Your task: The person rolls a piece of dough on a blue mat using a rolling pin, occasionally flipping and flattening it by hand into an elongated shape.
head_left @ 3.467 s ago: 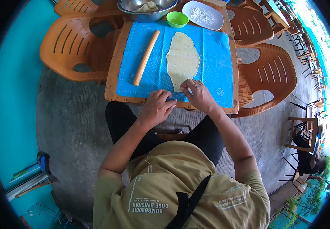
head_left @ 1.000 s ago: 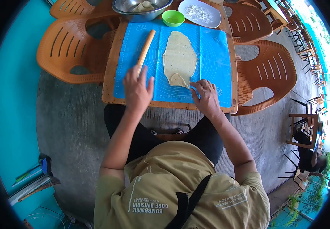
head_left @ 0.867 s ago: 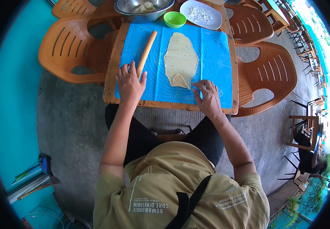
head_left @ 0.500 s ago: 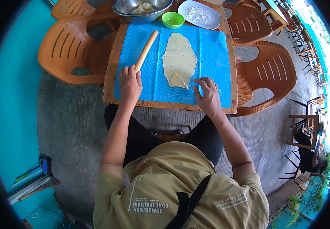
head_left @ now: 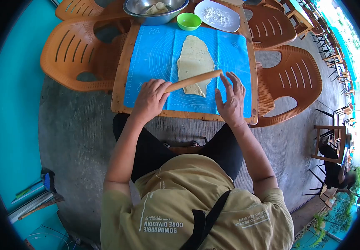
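A wooden rolling pin [head_left: 194, 80] lies across the lower part of a flattened, elongated sheet of dough [head_left: 196, 58]. My left hand [head_left: 150, 100] is closed round the pin's left end. Beside the pin's right end is my right hand [head_left: 232, 98], its fingers apart and holding nothing. Under the dough spreads a blue mat [head_left: 151, 58] printed with circles and a ruled edge. The dough's near end, below the pin, looks folded over.
Behind the mat stand a metal bowl [head_left: 157, 18] with dough pieces, a green bowl [head_left: 188, 21] and a white plate [head_left: 217, 16] of flour. Orange chairs [head_left: 80, 54] flank the wooden table [head_left: 119, 83]. A person [head_left: 339, 175] is at the far right.
The rolling pin has swung from upright on the mat's left side to lying across the dough. My left hand moved right with it, and my right hand has opened wider near its end.
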The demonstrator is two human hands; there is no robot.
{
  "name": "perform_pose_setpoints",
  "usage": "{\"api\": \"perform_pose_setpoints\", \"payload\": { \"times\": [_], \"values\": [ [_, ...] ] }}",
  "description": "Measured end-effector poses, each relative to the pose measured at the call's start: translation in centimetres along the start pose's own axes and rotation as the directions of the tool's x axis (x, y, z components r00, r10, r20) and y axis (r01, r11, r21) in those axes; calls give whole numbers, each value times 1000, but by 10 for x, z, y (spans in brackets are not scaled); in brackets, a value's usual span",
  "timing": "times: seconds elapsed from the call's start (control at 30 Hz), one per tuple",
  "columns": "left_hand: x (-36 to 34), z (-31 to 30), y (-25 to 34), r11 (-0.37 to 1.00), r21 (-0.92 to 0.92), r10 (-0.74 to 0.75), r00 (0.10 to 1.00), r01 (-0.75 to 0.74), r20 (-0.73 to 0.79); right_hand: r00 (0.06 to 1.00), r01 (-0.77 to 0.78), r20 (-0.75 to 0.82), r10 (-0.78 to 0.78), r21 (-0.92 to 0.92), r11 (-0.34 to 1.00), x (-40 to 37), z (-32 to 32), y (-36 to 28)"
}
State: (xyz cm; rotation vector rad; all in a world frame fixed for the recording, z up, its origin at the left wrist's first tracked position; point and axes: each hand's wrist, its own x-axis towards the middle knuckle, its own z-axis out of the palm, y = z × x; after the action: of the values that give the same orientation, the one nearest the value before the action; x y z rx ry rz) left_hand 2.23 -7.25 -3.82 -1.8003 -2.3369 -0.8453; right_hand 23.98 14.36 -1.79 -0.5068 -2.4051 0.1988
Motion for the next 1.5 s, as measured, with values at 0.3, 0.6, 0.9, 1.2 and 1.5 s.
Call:
{"api": "perform_pose_setpoints", "payload": {
  "times": [0.3,0.6,0.9,1.2,1.5],
  "values": [
    [10,7,-1,996,-23,86,991,-84,100,982,66,174,-69,24,998,-12,15,12],
    [24,12,-7,994,-8,107,979,-107,171,978,60,197,-66,34,998,-15,20,19],
    [11,30,4,978,198,22,979,-63,200,967,20,253,-39,79,997,-38,25,21],
    [-3,20,17,990,135,4,965,-41,262,964,46,260,-56,45,998,-53,8,15],
    [10,22,5,995,39,89,983,-97,158,981,84,169,-94,67,994,-36,13,15]
  ]
}}
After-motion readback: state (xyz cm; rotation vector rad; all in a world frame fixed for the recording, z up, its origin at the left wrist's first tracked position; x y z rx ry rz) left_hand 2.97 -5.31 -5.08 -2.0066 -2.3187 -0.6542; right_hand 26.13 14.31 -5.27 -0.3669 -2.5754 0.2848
